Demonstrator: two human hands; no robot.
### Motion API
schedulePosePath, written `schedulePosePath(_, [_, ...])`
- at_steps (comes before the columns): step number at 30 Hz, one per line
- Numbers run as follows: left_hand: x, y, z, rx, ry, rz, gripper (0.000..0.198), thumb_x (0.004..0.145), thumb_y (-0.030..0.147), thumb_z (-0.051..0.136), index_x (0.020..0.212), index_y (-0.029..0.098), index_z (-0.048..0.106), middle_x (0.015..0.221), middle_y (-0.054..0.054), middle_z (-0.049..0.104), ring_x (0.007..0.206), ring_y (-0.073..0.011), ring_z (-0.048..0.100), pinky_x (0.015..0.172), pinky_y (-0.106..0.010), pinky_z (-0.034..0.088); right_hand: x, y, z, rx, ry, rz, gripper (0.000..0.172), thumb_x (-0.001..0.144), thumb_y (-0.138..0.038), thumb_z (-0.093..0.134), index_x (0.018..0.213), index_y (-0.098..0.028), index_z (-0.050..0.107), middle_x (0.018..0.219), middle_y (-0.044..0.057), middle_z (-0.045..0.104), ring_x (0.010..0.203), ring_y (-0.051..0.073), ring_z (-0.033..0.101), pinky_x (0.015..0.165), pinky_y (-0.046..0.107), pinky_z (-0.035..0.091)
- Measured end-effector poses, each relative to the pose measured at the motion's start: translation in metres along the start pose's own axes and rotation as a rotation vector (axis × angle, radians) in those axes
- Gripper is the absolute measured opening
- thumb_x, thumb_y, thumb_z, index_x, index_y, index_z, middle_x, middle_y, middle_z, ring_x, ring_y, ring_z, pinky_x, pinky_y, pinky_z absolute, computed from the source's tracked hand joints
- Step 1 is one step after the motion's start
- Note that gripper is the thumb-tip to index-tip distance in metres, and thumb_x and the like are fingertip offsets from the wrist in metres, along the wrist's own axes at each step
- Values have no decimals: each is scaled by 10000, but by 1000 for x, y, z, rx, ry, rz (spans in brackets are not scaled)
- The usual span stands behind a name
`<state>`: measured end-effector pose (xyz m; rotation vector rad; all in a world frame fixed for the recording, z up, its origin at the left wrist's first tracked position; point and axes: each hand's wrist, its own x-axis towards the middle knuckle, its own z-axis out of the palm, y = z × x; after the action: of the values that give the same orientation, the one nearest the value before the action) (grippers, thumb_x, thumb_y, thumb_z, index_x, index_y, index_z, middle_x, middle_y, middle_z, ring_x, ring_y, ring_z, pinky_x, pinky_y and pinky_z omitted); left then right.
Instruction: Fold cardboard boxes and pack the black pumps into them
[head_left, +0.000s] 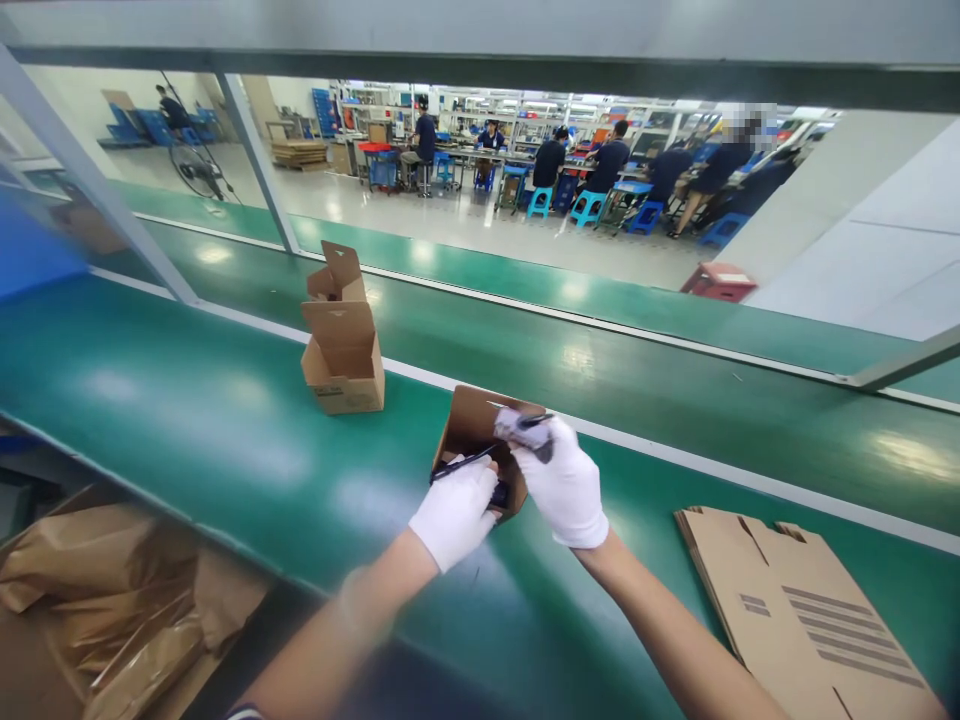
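Both my hands wear white gloves and work at a small open cardboard box (469,425) tilted toward me on the green conveyor belt (187,420). My left hand (454,510) is closed at the box's near edge, gripping a thin dark cable (461,464) that sticks out to the left. My right hand (561,480) is closed on a small bagged item (517,427) held over the box's opening. Something dark lies inside the box, partly hidden by my fingers.
Two more open cardboard boxes (343,365) stand farther left on the belt. A stack of flat cardboard blanks (802,610) lies at the right. A bin of brown paper bags (112,600) sits at bottom left. Seated workers (607,160) fill the background.
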<state>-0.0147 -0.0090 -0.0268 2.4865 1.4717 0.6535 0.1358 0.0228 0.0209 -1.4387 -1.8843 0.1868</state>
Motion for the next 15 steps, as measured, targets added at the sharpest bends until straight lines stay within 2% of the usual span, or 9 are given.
schedulePosePath(1, [1,0,0,-9,1,-5,355,741,189,626,1077,141,523,1106,-120,600,1034,-283,560,956,-447,456,0,-4,-2,-228,-108,-124,214,900,-292,440,1064,-177,516,931,100,630,815,222,611,721,333,466])
schedulePosePath(3, [3,0,-1,-20,4,-5,349,727,185,648,1055,140,537,1089,-121,604,1023,-295,558,935,-454,466,1,-16,-6,-603,-313,-290,225,909,-180,358,1019,-177,554,887,116,622,778,243,604,652,335,441])
schedulePosePath(5, [3,1,-2,-43,30,24,360,723,176,660,1060,141,536,1117,-121,600,1073,-301,535,977,-466,440,6,-31,-6,-801,-463,-327,247,880,-108,351,993,-163,563,856,133,613,752,249,605,597,313,425])
schedulePosePath(7, [-2,4,-4,-85,54,51,323,734,149,644,1038,156,535,1104,-95,609,1074,-279,536,988,-453,435,14,-45,1,-833,-569,-293,229,862,-87,375,978,-132,566,859,158,621,777,251,620,607,303,441])
schedulePosePath(10, [-19,8,-7,-144,100,24,242,769,143,602,1000,183,539,1026,-57,631,982,-246,574,924,-441,478,27,-55,20,-832,-652,-208,233,860,-70,376,980,-74,575,862,199,637,804,264,644,641,321,473])
schedulePosePath(13, [-41,3,-9,-158,319,62,281,817,169,560,1095,185,520,1114,-79,620,1023,-245,573,904,-440,496,33,-55,35,-833,-693,-190,228,845,-44,380,941,-50,587,836,206,645,795,275,660,643,333,495])
schedulePosePath(15, [-54,-8,-8,-159,485,61,347,835,174,546,1177,180,493,1186,-104,593,1092,-242,550,919,-424,498,32,-51,34,-832,-701,-200,238,847,-39,371,954,-53,583,852,203,647,781,276,666,636,340,506])
